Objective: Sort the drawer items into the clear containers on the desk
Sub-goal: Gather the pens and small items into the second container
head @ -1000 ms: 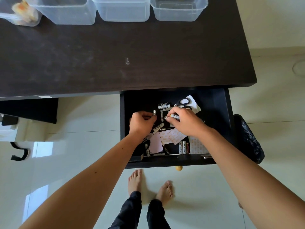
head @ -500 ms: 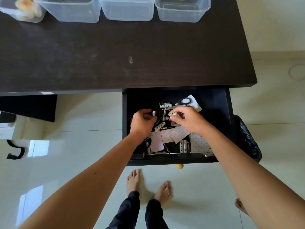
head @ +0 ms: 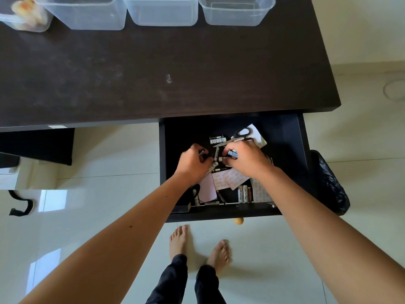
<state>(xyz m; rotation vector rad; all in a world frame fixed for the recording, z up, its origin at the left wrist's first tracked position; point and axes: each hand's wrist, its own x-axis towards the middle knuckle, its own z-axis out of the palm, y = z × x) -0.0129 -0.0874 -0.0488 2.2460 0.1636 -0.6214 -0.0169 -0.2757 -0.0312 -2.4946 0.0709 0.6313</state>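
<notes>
Both hands were down in the open drawer point(head: 285, 137), which stuck out from under the dark desk point(head: 153, 73) toward six o'clock. The left hand point(head: 192, 165) had its fingers curled around a dark battery point(head: 202, 152), whose printed end showed at the knuckles. Just beside it, at three o'clock, the right hand point(head: 247, 159) pinched a pale blue-and-white battery point(head: 232, 153) between thumb and fingertips. Between and under the two hands lay a loose clutter of more batteries point(head: 215, 157). At twelve o'clock from the right hand, scissors point(head: 237, 137) with black handles rested on a white sheet of paper point(head: 257, 137), with another pair of white batteries point(head: 217, 140) just to their nine o'clock. Toward six o'clock, near the drawer front, lay patterned paper cards point(head: 230, 179), a pink card point(head: 207, 189) and a row of upright-looking cells point(head: 244, 194). Along the far edge of the desk, at twelve o'clock, stood three clear containers point(head: 164, 12) in a row, and a fourth tub point(head: 28, 16) at eleven o'clock held something yellowish and blurred. A black bag point(head: 328, 183) sat on the floor at three o'clock of the drawer.
</notes>
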